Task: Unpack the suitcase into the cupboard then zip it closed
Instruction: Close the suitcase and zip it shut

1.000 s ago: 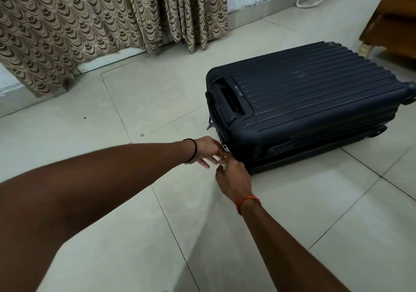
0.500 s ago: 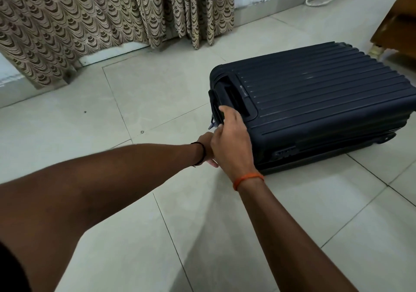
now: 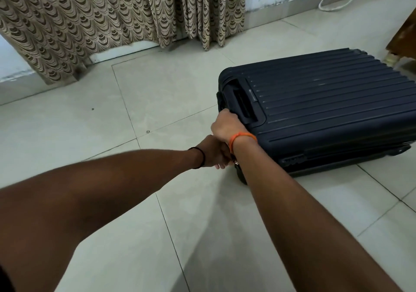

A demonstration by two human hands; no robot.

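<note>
- Head view, single frame, looking forward and down at a tiled floor.
- Suitcase: dark navy hard-shell suitcase with ribbed lid point(image 3: 326, 102), lying flat on the pale beige floor tiles point(image 3: 157, 235), right of centre, shell closed. Recessed carry handle point(image 3: 242, 102) sits in its near-left end.
- Right hand point(image 3: 225, 127): rests on the suitcase's near-left top corner, just beside the recessed handle, fingers curled down over the edge and gripping it. Thin orange thread band point(image 3: 242, 136) circles the wrist.
- Left hand point(image 3: 213, 152): lower, at the suitcase's near-left corner, partly hidden behind the right wrist; fingers curled. Small metal zip pull point(image 3: 236, 162) shows just beside the fingertips; whether the fingers actually pinch it cannot be told. Black thread band point(image 3: 200, 157) circles this wrist.
- Both forearms reach in from the bottom edge and meet at the same corner of the case, the hands near each other, right above left.
- Curtain: beige fabric curtain with brown scallop pattern point(image 3: 101, 17), hanging along the far wall down to the floor, well apart from the suitcase.
- Cord: white looped cord point(image 3: 337, 1), lying on the floor by the far wall, upper right.
- Furniture: brown wooden furniture piece point(image 3: 405, 37), cut off by the right edge, near the suitcase's far end.
</note>
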